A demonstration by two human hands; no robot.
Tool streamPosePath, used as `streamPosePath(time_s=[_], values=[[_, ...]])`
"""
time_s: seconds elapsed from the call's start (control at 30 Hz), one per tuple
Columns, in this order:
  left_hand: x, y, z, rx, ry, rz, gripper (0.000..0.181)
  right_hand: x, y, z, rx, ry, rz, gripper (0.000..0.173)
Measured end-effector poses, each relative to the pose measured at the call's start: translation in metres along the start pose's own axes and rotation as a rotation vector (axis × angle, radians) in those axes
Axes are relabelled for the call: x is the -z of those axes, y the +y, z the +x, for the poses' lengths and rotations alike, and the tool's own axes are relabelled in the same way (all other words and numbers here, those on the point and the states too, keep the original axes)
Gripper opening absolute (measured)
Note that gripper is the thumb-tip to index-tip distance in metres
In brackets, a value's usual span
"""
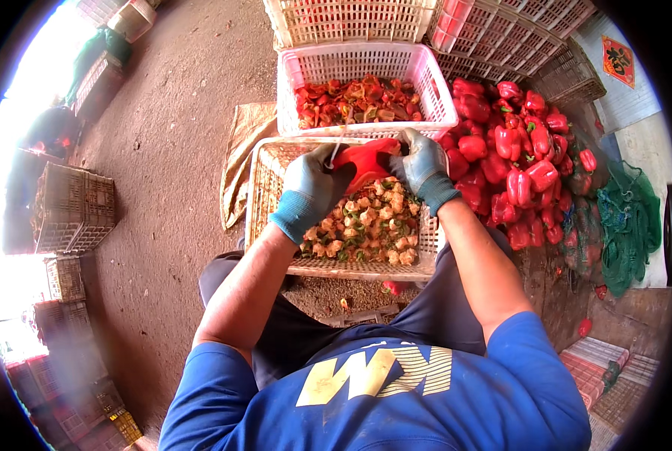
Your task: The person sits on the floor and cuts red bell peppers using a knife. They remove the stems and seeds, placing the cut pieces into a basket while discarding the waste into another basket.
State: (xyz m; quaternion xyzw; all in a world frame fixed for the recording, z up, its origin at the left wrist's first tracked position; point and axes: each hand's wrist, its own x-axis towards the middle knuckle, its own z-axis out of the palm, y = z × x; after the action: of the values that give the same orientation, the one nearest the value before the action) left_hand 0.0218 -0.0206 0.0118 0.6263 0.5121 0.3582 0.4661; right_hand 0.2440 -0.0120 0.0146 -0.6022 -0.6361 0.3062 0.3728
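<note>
Both hands wear blue knit gloves with dark, coated fingers. My left hand (318,183) grips a piece of red bell pepper (367,160) on its left side, and a thin, pale, blade-like tool (337,147) sticks up from the same hand. At the pepper's right end is my right hand (421,163), its fingers closed on the flesh. Below them a worn plastic basket (341,269) holds many pale pepper cores with green stems (364,225). Just beyond stands a pink-white crate (364,132) with red pepper pieces (358,101).
Whole red bell peppers (519,152) are heaped at the right, beside green netting (629,225). Stacked plastic crates (352,22) rise behind the pink-white crate. A tan sack (245,163) lies on the ground at the basket's left. More crates (76,208) stand at far left.
</note>
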Motion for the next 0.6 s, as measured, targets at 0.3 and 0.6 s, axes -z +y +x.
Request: streamPosePath(time_s=[0.3,0.6], values=[[0.039,0.018,0.002,0.136,-0.152,-0.264,0.042,0.013,0.015,0.006,-0.032,-0.252,0.509,0.041],[0.056,0.024,0.001,0.093,-0.173,-0.276,0.039,0.032,0.008,-0.002,-0.197,-0.377,0.969,0.033]])
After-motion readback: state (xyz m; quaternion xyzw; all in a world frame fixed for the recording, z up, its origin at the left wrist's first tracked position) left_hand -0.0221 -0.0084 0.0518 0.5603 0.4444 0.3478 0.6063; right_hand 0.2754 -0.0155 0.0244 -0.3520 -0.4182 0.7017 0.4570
